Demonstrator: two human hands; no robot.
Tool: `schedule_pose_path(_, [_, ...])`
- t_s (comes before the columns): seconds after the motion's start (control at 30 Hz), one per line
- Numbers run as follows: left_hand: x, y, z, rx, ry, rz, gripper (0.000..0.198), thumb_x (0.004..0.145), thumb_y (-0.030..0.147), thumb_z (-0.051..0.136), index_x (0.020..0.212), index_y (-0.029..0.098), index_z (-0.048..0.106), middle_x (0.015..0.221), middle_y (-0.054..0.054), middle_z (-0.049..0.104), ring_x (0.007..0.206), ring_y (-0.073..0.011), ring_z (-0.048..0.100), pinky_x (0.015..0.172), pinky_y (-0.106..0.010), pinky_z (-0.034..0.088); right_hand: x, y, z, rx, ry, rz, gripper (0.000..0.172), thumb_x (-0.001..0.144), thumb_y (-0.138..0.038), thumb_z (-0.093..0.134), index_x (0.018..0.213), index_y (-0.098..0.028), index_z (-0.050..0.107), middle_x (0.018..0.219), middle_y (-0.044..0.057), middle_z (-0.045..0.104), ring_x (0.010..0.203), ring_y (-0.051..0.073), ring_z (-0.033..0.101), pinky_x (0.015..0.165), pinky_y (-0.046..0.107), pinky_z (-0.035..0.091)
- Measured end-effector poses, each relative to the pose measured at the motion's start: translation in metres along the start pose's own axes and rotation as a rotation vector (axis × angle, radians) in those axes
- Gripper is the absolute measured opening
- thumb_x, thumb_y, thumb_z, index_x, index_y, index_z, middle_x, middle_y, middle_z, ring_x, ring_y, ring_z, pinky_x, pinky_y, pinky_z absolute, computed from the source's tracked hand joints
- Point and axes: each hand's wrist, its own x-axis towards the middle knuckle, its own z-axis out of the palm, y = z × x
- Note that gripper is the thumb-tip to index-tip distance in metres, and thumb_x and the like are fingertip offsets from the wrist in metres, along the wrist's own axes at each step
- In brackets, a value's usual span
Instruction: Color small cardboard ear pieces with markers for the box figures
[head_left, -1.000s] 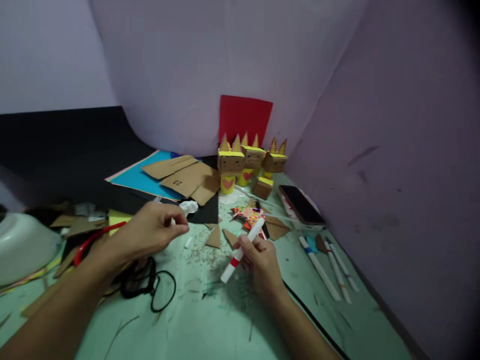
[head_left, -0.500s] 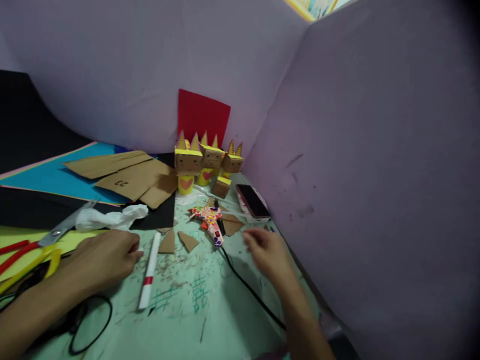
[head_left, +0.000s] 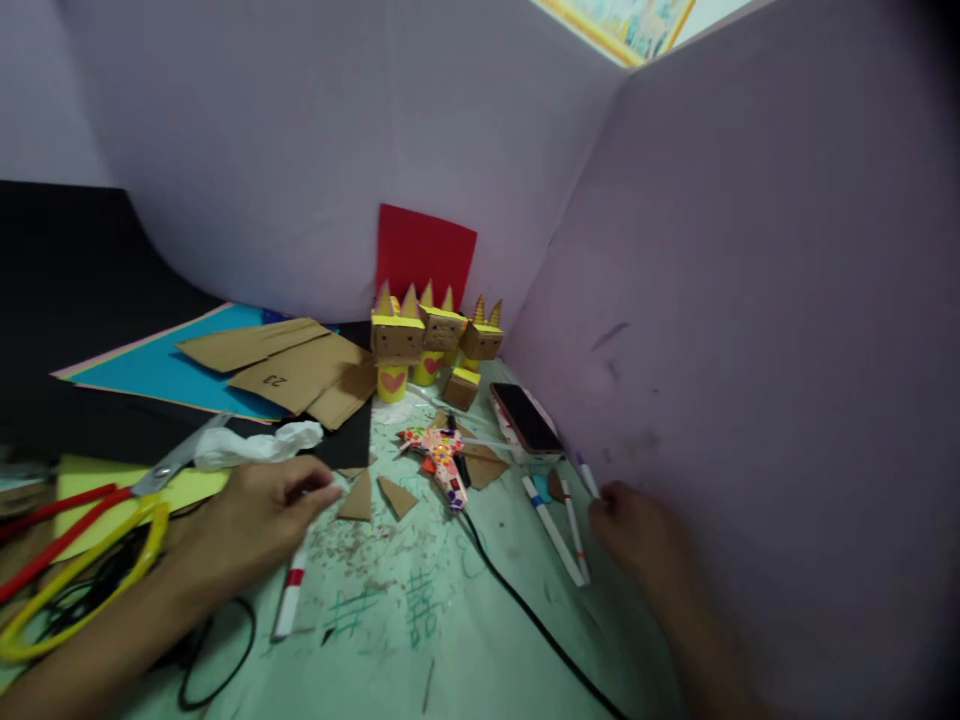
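Observation:
My right hand (head_left: 637,530) is by the right wall, its fingers closed at the lower end of a white marker with a purple tip (head_left: 587,476). Just left of it lie a blue-banded marker (head_left: 553,532) and a thinner white marker (head_left: 576,530). My left hand (head_left: 266,510) is curled over the upper part of a red-banded white marker (head_left: 289,597) lying on the table. Its thumb and fingers are pinched together; whether they grip anything is hidden. A flower-patterned glue gun (head_left: 442,462) rests between the hands, with small cardboard scraps (head_left: 396,496) around it.
Cardboard figures with horns (head_left: 396,345) stand at the back before a red sheet (head_left: 426,255). A phone (head_left: 525,418) lies at the right. Scissors (head_left: 169,470), white tissue (head_left: 255,442), cardboard pieces (head_left: 281,375) and blue paper (head_left: 161,360) are at the left. A black cord (head_left: 525,612) crosses the front.
My right hand has moved right, from beside the glue gun to the purple-tipped marker, uncovering other markers. My left hand has shifted right over the red-banded marker. The view has also shifted.

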Motion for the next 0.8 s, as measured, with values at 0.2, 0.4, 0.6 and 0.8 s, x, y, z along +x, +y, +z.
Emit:
schedule_pose_path(0.2, [-0.009, 0.016, 0.013, -0.198, -0.341, 0.051, 0.020, 0.076, 0.031, 0.050, 0.075, 0.017, 0.065, 0.063, 0.002, 0.060, 0.058, -0.0116, 0.052, 0.053, -0.019, 0.037, -0.058, -0.080, 0.001, 1.168, -0.159, -0.405, 0.023, 0.083, -0.037, 0.051, 0.098, -0.020, 0.057, 0.066, 0.000, 0.057, 0.048, 0.012, 0.048, 0.045, 0.024, 0.044])
schedule_pose_path(0.4, [-0.019, 0.017, 0.023, 0.039, -0.345, 0.278, 0.021, 0.080, 0.023, 0.046, 0.083, 0.020, 0.067, 0.083, -0.004, 0.066, 0.077, -0.0170, 0.059, 0.069, -0.025, 0.040, -0.061, -0.149, 0.015, 1.842, -0.490, -0.332, 0.020, 0.076, -0.030, 0.062, 0.096, -0.024, 0.061, 0.077, -0.001, 0.062, 0.042, 0.006, 0.043, 0.037, 0.020, 0.046])
schedule_pose_path(0.6, [-0.005, 0.004, -0.002, 0.543, -0.172, -0.201, 0.040, 0.080, 0.044, 0.040, 0.056, 0.019, 0.058, 0.060, -0.009, 0.061, 0.062, -0.0263, 0.059, 0.055, -0.032, 0.035, -0.041, -0.151, 0.029, 2.076, -0.479, -0.236, 0.026, 0.068, -0.027, 0.064, 0.092, -0.019, 0.066, 0.080, 0.006, 0.073, 0.061, 0.015, 0.067, 0.058, 0.027, 0.055])
schedule_pose_path(0.8, [-0.005, 0.003, 0.007, 0.639, -0.292, -0.255, 0.030, 0.067, 0.045, 0.053, 0.056, 0.018, 0.060, 0.069, -0.015, 0.065, 0.074, -0.0335, 0.061, 0.059, -0.036, 0.038, -0.049, -0.148, 0.040, 1.777, -0.177, -0.316, 0.017, 0.074, -0.024, 0.068, 0.087, -0.021, 0.058, 0.084, 0.003, 0.073, 0.069, 0.016, 0.069, 0.066, 0.029, 0.054])
